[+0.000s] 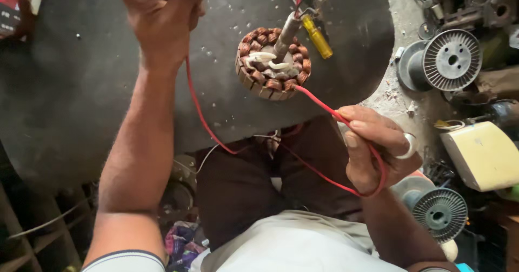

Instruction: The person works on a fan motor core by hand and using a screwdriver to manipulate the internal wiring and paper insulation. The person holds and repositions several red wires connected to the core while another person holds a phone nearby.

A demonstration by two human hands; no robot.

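A round motor stator (273,63) with copper windings and a grey shaft stands on a dark work surface (70,88). A red wire (319,105) runs from its rim to my right hand (374,146), which pinches it between thumb and fingers; a ring is on one finger. The wire loops below that hand. Another red wire (199,110) rises to my left hand (160,18), closed around it at the top of the view. A yellow-handled tool (317,37) lies beside the stator's shaft.
Two empty grey wire spools (444,61) (437,211) sit at the right among metal parts on the floor. A cream-coloured casing (480,154) lies between them. My dark trousers and white shirt fill the lower middle. Clutter lies under the surface at lower left.
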